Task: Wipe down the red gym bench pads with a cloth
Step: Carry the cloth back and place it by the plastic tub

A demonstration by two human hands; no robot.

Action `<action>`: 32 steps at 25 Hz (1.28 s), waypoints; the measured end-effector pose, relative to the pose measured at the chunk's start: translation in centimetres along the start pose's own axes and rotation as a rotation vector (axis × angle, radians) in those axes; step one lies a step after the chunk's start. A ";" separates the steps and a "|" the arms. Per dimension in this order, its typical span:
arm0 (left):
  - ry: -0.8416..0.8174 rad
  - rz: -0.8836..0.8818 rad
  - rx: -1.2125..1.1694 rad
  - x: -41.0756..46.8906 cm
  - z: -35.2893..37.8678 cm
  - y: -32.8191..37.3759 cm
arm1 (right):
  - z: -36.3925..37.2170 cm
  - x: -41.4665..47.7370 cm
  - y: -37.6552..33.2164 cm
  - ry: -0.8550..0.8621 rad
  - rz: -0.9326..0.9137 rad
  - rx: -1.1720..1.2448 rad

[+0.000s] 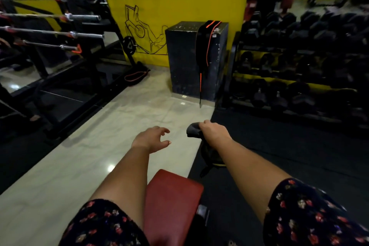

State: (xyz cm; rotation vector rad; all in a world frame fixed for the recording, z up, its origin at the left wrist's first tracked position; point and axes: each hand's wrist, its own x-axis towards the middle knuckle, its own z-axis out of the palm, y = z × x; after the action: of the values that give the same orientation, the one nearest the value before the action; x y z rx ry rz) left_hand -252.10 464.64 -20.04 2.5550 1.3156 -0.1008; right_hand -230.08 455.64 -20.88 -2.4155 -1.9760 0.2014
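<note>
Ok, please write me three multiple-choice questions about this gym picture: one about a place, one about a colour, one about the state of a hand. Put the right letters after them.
1. Where is the red bench pad?
A. Leaning on the mirror.
B. Low in view, between the person's two forearms.
C. Under the barbells.

2. What colour is the wall behind the black box?
A. Blue.
B. White.
C. Yellow.

3. What is the left hand doing?
A. It holds nothing, fingers loosely spread in the air.
B. It grips a bottle.
C. It presses flat on the pad.

Answers:
1 B: the pad sits at the bottom edge with a forearm on each side.
2 C: the paint is yellow, with a black line drawing on it.
3 A: its fingers curve around nothing; the cloth is in the right hand.
</note>
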 end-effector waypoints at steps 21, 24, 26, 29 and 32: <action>-0.040 0.189 0.096 21.9 2.7 25.5 | -2.2 3.0 30.8 -0.048 0.095 -0.108; -0.027 0.195 0.110 24.1 2.4 26.3 | -2.1 4.4 32.1 -0.047 0.076 -0.124; -0.030 0.198 0.115 25.8 2.2 26.3 | -2.1 5.8 32.7 -0.051 0.072 -0.125; -0.041 0.194 0.105 28.7 2.2 26.3 | -2.3 8.8 33.7 -0.054 0.059 -0.124; -0.047 0.188 0.101 32.0 1.8 25.9 | -2.7 12.8 34.8 -0.041 0.039 -0.141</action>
State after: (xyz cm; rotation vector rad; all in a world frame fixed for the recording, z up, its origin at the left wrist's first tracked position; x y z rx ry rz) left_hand -212.29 475.14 -22.35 2.7288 1.0733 -0.1932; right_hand -193.35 461.32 -22.55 -2.5571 -2.0263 0.1174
